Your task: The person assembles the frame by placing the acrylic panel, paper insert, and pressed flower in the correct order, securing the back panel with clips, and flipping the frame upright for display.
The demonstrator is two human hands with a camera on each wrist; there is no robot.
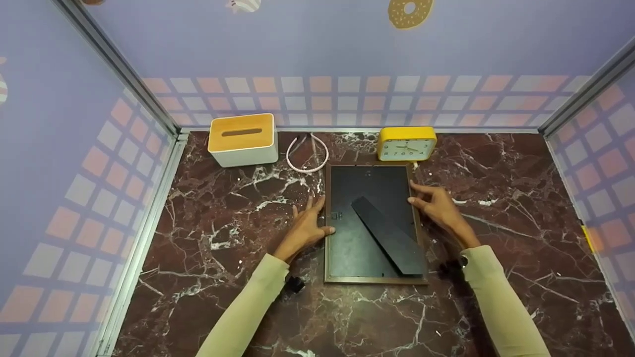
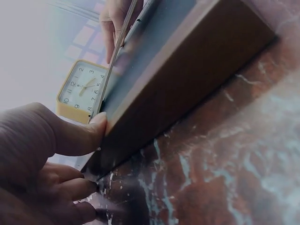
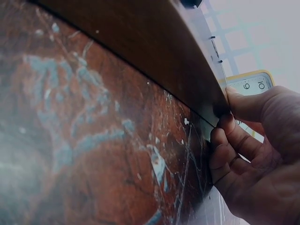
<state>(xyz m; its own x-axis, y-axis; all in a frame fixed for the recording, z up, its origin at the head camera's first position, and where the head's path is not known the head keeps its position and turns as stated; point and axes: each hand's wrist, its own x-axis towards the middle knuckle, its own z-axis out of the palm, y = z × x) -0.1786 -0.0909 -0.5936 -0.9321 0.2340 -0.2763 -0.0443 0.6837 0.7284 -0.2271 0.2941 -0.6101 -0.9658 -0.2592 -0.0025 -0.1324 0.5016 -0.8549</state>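
A picture frame (image 1: 347, 253) with a brown rim lies back side up on the marble-patterned surface, its black backing showing. A black stand leg (image 1: 387, 238) slants across that backing. My left hand (image 1: 303, 229) holds the frame's left side, thumb on the rim and fingers along the outer side. On the opposite side, my right hand (image 1: 440, 206) grips the rim higher up. The right wrist view shows that thumb on the top edge, with the other fingers (image 3: 234, 145) curled low against the side. The frame's front is hidden underneath.
Behind the frame stands a yellow alarm clock (image 1: 407, 145). A white tissue box (image 1: 245, 141) with a wooden lid is at the back left, and a pale braided headband (image 1: 307, 171) lies between them. Patterned walls (image 1: 317, 99) enclose the back and sides.
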